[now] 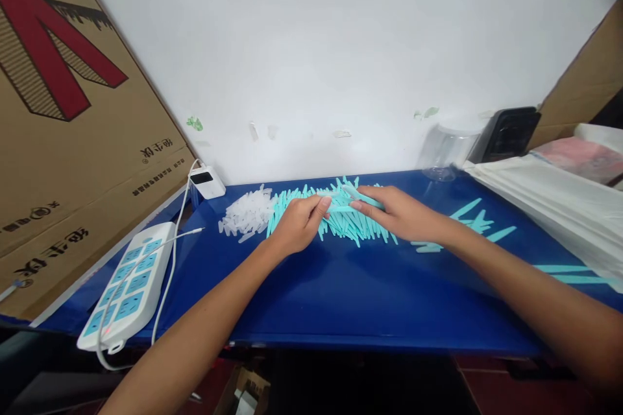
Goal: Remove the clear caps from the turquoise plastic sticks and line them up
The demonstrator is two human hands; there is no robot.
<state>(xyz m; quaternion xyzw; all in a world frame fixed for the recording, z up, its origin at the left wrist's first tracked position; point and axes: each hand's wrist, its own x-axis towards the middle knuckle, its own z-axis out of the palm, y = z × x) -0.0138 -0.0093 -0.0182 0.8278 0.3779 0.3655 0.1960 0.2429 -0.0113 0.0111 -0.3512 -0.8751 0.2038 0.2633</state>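
My left hand is closed, thumb pressed over its fingers, on one end of a slim turquoise plastic stick. From the right, my right hand pinches another turquoise stick between thumb and fingers, its tip beside the first one. Whether the two sticks touch is hard to make out. Both hands hover over a broad pile of turquoise sticks on the blue table. Left of that pile, touching it, lies a heap of small translucent covers.
A white power strip with a cable and a small white device sit at left by a cardboard box. Loose sticks, a clear container, a black object and white bags occupy the right.
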